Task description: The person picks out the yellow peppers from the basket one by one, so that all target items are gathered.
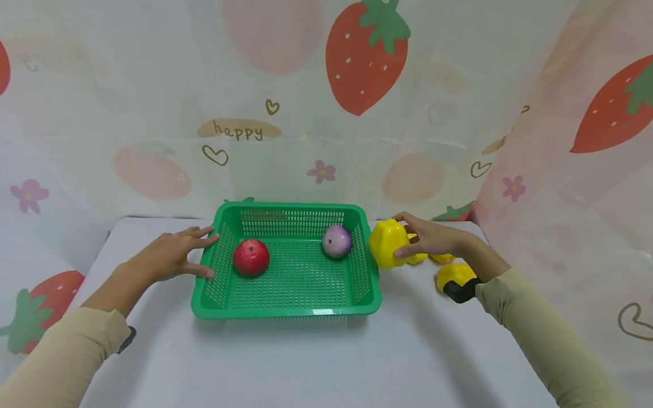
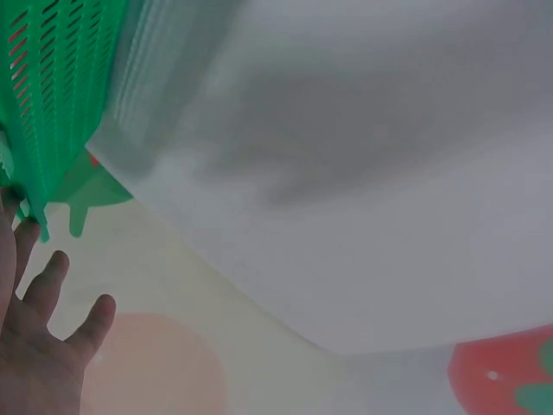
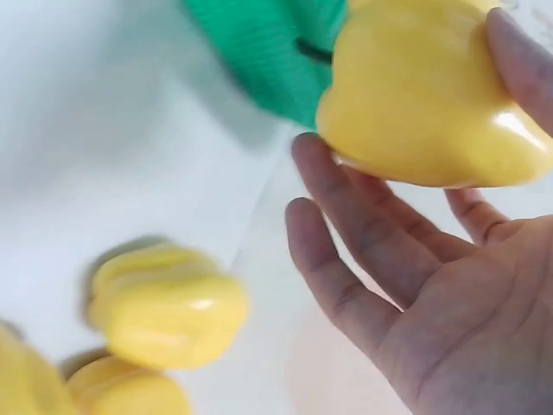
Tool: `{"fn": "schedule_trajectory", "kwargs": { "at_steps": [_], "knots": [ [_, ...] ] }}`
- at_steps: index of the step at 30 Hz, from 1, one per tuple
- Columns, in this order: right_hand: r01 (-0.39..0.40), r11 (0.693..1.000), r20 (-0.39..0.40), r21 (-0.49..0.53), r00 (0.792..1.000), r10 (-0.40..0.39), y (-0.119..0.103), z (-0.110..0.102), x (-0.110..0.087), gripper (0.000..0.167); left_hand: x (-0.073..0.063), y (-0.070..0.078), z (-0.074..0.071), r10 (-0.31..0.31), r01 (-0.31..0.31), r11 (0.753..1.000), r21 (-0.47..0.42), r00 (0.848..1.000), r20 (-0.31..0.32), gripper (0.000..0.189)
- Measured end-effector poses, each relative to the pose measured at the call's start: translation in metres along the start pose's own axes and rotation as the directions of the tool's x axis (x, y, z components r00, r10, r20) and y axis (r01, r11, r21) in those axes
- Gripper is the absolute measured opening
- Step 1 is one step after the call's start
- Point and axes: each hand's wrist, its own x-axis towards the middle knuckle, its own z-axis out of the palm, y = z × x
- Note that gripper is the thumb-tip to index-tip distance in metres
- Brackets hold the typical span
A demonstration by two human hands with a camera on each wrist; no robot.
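My right hand point(image 1: 431, 237) grips a yellow bell pepper point(image 1: 388, 243) between thumb and fingers, up beside the right rim of a green plastic basket point(image 1: 285, 311). In the right wrist view the pepper point(image 3: 423, 95) shows a dark stem pointing toward the basket. At the basket's left rim, my left hand point(image 1: 170, 255) rests with spread, fairly straight fingers. Inside the basket sit a red round fruit point(image 1: 251, 258), like a pomegranate, on the left and a round purple-and-white item point(image 1: 336, 242), perhaps an onion, on the right.
Several more yellow bell peppers point(image 3: 168, 303) lie on the white tabletop point(image 1: 285, 362) right of the basket, partly hidden by my right arm in the head view. Behind the table hangs a strawberry-patterned cloth point(image 1: 357, 158).
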Motion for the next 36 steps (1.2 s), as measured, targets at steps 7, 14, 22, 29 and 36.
{"fn": "schedule_trajectory", "kwargs": {
  "at_steps": [7, 14, 22, 29, 36],
  "knots": [
    [-0.038, 0.998, -0.036, 0.053, 0.999, 0.04, 0.034, 0.006, -0.012, 0.074, 0.0, -0.001, 0.002, -0.004, 0.004, 1.0, -0.002, 1.0, 0.003, 0.088],
    [-0.058, 0.991, -0.097, 0.118, 0.993, 0.069, 0.071, 0.022, -0.014, 0.077, -0.001, 0.0, 0.002, -0.002, 0.002, 1.0, -0.007, 1.0, 0.002, 0.087],
    [-0.109, 0.989, -0.122, 0.104, 0.985, 0.122, 0.091, 0.035, -0.013, 0.075, -0.001, 0.001, 0.002, 0.001, -0.001, 1.0, -0.006, 1.0, -0.001, 0.087],
    [-0.109, 0.991, -0.136, 0.077, 0.984, 0.118, 0.099, 0.04, -0.012, 0.074, 0.001, 0.0, 0.002, -0.007, 0.007, 1.0, -0.008, 1.0, 0.003, 0.088],
    [-0.11, 0.992, -0.157, 0.06, 0.98, 0.119, 0.105, 0.04, -0.01, 0.073, 0.001, -0.001, 0.002, -0.013, 0.013, 1.0, -0.01, 1.0, 0.011, 0.088]
  ]
}}
